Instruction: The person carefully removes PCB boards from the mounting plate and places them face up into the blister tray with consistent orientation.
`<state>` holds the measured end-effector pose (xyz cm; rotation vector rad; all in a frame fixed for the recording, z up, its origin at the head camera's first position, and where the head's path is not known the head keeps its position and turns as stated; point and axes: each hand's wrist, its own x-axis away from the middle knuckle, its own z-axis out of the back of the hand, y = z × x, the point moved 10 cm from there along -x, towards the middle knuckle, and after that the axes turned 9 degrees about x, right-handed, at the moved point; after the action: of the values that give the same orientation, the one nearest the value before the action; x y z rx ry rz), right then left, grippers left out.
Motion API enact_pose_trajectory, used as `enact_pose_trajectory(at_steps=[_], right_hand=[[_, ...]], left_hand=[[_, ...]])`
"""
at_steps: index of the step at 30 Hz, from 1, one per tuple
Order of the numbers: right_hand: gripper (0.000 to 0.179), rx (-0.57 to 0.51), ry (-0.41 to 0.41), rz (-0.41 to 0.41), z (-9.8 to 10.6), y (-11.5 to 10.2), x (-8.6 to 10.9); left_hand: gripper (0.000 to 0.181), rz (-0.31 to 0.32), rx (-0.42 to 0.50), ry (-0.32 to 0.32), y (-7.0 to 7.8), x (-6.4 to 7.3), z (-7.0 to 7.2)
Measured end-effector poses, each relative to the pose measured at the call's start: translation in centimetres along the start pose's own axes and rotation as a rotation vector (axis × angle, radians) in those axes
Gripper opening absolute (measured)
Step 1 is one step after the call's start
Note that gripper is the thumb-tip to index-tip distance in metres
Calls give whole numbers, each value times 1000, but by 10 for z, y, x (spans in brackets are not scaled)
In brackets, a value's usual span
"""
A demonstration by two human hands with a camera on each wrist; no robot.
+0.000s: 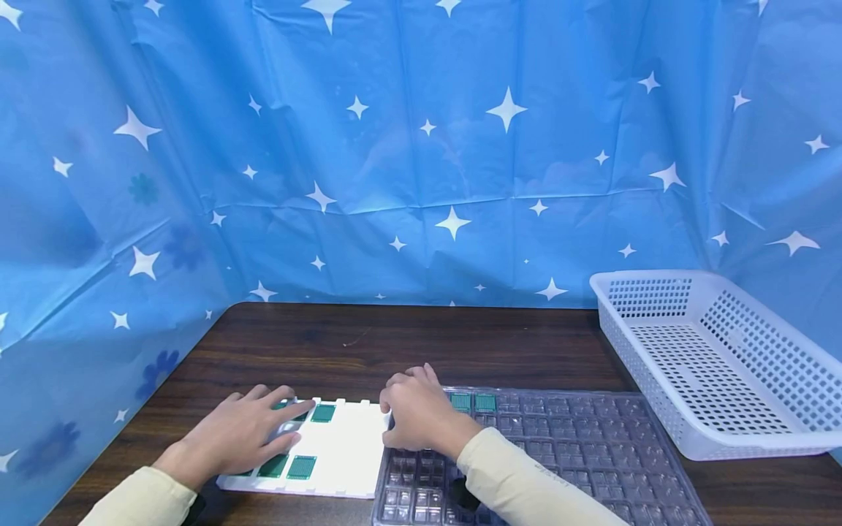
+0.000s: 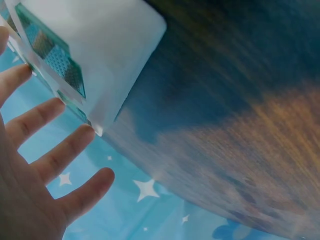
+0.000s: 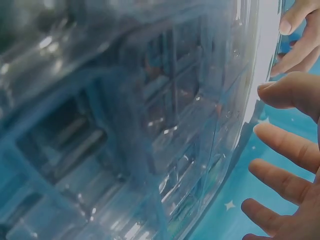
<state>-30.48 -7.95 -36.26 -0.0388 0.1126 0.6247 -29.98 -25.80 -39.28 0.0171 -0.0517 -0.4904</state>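
A white slotted board point(image 1: 351, 453) lies at the left, with several small green circuit boards point(image 1: 302, 467) on it. My left hand point(image 1: 246, 431) rests over its left part with fingers spread, partly hiding the green boards there. In the left wrist view its fingertips point(image 2: 85, 132) are at the white board's edge. My right hand point(image 1: 421, 413) is where the white board meets a clear plastic tray point(image 1: 566, 438) of many pockets. The right wrist view shows that hand's fingers point(image 3: 285, 180) apart and gently bent, nothing visible in them, with the thumb close to the white edge.
Two green circuit boards point(image 1: 485, 402) sit in the clear tray's far row, just past the right hand. A white perforated basket point(image 1: 697, 431) stands at the right, beside the tray. Behind the dark wooden table point(image 1: 302, 329) hangs a blue star-patterned curtain point(image 1: 421, 161).
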Motion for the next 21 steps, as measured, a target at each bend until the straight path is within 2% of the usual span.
enact_pose_trajectory(at_steps=[7,21], right_hand=[[19,37,1,-5,-1,-5,-2],[16,32,-14,12,-6,-19,-11]], left_hand=[[57,15,2,-11,0,0,0],[57,9,-10,-21,2,1,2]])
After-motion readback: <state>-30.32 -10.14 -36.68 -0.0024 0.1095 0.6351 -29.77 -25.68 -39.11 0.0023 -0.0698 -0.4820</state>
